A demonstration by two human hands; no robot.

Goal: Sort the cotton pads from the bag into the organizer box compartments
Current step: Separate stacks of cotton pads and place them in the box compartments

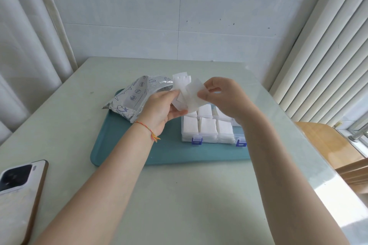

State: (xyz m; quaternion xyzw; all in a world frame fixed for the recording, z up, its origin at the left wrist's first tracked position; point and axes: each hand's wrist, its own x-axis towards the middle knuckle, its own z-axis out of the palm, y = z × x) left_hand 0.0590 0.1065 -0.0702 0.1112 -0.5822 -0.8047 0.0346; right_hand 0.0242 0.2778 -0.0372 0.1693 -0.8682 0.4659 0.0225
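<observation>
Both hands are raised above the teal tray (171, 155), just over the far left of the clear organizer box (207, 139). My left hand (159, 109) holds a small bunch of white cotton pads (180, 85) between thumb and fingers. My right hand (225, 95) pinches one thin pad (194, 95) at its right edge, close against the bunch. The box has blue latches, and its visible near compartments hold white pads (208, 127). The silver printed bag (135, 97) lies on the tray's far left corner, behind my left hand.
A phone (18, 183) lies camera-side up at the table's near left edge, on a white-and-brown board. A wooden chair (332, 145) stands off the table's right side. White curtains hang left and right, and a tiled wall stands behind the table.
</observation>
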